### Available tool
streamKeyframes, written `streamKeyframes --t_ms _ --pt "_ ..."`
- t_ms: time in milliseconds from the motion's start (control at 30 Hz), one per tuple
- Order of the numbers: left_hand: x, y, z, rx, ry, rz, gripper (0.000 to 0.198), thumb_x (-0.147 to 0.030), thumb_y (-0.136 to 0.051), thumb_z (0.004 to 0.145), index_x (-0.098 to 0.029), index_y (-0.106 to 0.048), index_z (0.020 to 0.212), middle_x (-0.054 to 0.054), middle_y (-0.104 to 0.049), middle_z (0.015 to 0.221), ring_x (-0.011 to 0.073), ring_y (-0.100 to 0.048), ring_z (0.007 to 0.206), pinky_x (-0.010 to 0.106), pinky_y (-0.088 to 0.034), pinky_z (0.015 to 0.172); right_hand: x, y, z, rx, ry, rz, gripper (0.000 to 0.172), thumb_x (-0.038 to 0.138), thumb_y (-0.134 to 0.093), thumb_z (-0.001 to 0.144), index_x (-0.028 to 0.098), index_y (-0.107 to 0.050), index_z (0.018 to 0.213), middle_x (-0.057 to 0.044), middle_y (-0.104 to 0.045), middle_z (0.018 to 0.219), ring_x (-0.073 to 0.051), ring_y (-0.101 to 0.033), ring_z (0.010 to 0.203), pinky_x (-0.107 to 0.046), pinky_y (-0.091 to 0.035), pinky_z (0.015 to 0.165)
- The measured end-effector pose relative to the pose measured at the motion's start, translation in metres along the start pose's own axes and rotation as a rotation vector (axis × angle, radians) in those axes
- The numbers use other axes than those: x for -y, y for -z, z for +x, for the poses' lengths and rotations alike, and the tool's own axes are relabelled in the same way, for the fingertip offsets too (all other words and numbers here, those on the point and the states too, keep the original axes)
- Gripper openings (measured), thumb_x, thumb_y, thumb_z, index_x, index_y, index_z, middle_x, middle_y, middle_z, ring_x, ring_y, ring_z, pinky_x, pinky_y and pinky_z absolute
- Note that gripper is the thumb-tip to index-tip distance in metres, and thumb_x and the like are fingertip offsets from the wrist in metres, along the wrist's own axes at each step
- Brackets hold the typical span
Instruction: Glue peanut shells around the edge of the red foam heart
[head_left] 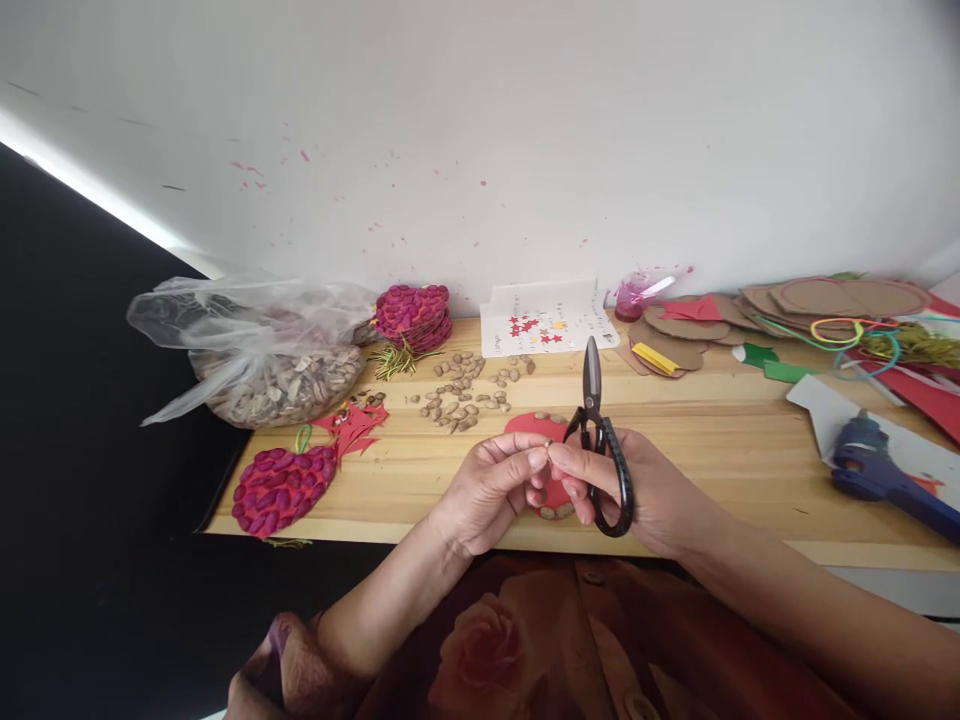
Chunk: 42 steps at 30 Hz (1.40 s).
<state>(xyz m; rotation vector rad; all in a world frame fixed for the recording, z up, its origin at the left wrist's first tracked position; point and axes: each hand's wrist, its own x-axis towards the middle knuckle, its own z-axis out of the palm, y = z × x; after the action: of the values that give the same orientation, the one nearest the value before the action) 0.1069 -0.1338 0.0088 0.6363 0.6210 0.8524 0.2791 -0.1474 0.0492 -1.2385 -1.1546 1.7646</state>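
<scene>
At centre frame, the left hand [491,490] and right hand [652,490] meet fingertip to fingertip above a wooden desk [712,430]. The left grip is pressed together, pinching a tiny seed [547,446]. The right grip is curled around black scissors [600,440], whose blades are closed and point up; its thumb and forefinger also touch the seed. Just beneath the hands lies a red disc [529,424] edged with seeds. Above it are scattered loose seeds [461,395]. A plastic bag [262,350] sits at left and a blue glue gun [874,465] at right.
</scene>
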Motion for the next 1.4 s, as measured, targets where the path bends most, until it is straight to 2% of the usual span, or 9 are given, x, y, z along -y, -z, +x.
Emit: streamKeyframes --t_ms 67,167,233,333,433,567,733,1133,1400 --pt "0.001 0.0 -0.003 0.026 0.036 -0.061 0.03 -0.035 -0.084 0.075 -0.011 -0.066 0.072 0.0 -0.056 0.065 0.0063 -0.051 0.058 0.017 -0.039 0.054 0.001 0.007 -0.003 -0.019 0.054 -0.157 0.035 0.049 -0.076 0.075 0.02 -0.06 0.064 0.004 -0.055 0.05 -0.011 -0.051 0.045 -0.025 -0.033 0.044" --pt "0.001 0.0 -0.008 0.043 0.07 -0.168 0.025 -0.032 -0.081 0.079 -0.013 -0.065 0.075 -0.001 -0.056 0.067 0.006 -0.052 0.06 0.015 -0.041 0.054 0.003 0.024 -0.008 -0.178 0.282 -0.678 0.035 0.051 -0.073 0.078 0.021 -0.057 0.065 0.004 -0.053 0.055 -0.012 -0.047 0.05 -0.027 -0.037 0.049" --pt "0.002 0.0 -0.013 0.038 0.097 -0.199 0.025 -0.032 -0.082 0.078 -0.012 -0.066 0.077 0.001 -0.059 0.07 0.0068 -0.056 0.063 0.015 -0.045 0.055 0.005 0.038 -0.011 -0.227 0.378 -0.874 0.034 0.045 -0.08 0.069 0.022 -0.055 0.068 0.003 -0.055 0.061 -0.014 -0.047 0.054 -0.029 -0.038 0.054" --pt "0.002 -0.003 -0.018 0.007 0.136 -0.231 0.028 -0.032 -0.085 0.075 -0.011 -0.067 0.078 0.002 -0.063 0.073 0.0073 -0.06 0.065 0.014 -0.049 0.057 0.011 0.05 -0.014 -0.217 0.63 -1.258 0.03 0.043 -0.076 0.072 0.023 -0.054 0.077 0.0 -0.06 0.067 -0.017 -0.054 0.059 -0.03 -0.039 0.056" --pt "0.004 -0.008 -0.021 -0.005 0.155 -0.278 0.028 -0.03 -0.087 0.072 -0.01 -0.067 0.076 0.002 -0.065 0.072 0.0067 -0.062 0.063 0.013 -0.05 0.055 0.016 0.054 -0.014 -0.188 0.78 -1.458 0.025 0.041 -0.07 0.077 0.022 -0.054 0.079 -0.003 -0.064 0.07 -0.019 -0.059 0.061 -0.031 -0.041 0.056" --pt "0.007 -0.012 -0.023 0.016 0.175 -0.327 0.026 -0.024 -0.088 0.069 -0.01 -0.068 0.08 0.002 -0.066 0.07 0.0068 -0.062 0.062 0.012 -0.05 0.055 0.017 0.054 -0.012 -0.137 0.844 -1.548 0.024 0.041 -0.069 0.08 0.019 -0.059 0.083 -0.004 -0.065 0.074 -0.021 -0.062 0.065 -0.032 -0.042 0.059" --pt "0.01 -0.01 -0.024 0.018 0.185 -0.351 0.024 -0.021 -0.088 0.068 -0.01 -0.07 0.08 0.003 -0.068 0.07 0.0069 -0.063 0.062 0.011 -0.051 0.055 0.018 0.056 -0.009 -0.079 0.835 -1.596 0.024 0.042 -0.067 0.081 0.02 -0.058 0.078 -0.003 -0.063 0.07 -0.02 -0.06 0.061 -0.032 -0.04 0.056" --pt "0.009 -0.008 -0.022 -0.011 0.233 -0.334 0.024 -0.022 -0.086 0.069 -0.007 -0.071 0.08 0.008 -0.072 0.076 0.0098 -0.068 0.066 0.012 -0.054 0.058 0.023 0.058 -0.008 -0.047 0.844 -1.569 0.011 0.028 -0.064 0.076 0.021 -0.056 0.075 -0.002 -0.062 0.064 -0.018 -0.058 0.055 -0.032 -0.037 0.052" --pt "0.01 -0.004 -0.023 0.014 0.222 -0.389 0.023 -0.018 -0.086 0.07 -0.008 -0.069 0.083 0.006 -0.073 0.075 0.0102 -0.069 0.066 0.012 -0.055 0.059 0.02 0.062 -0.006 -0.033 0.847 -1.604 0.013 0.031 -0.061 0.08 0.021 -0.056 0.073 -0.002 -0.062 0.062 -0.018 -0.059 0.055 -0.031 -0.037 0.052"
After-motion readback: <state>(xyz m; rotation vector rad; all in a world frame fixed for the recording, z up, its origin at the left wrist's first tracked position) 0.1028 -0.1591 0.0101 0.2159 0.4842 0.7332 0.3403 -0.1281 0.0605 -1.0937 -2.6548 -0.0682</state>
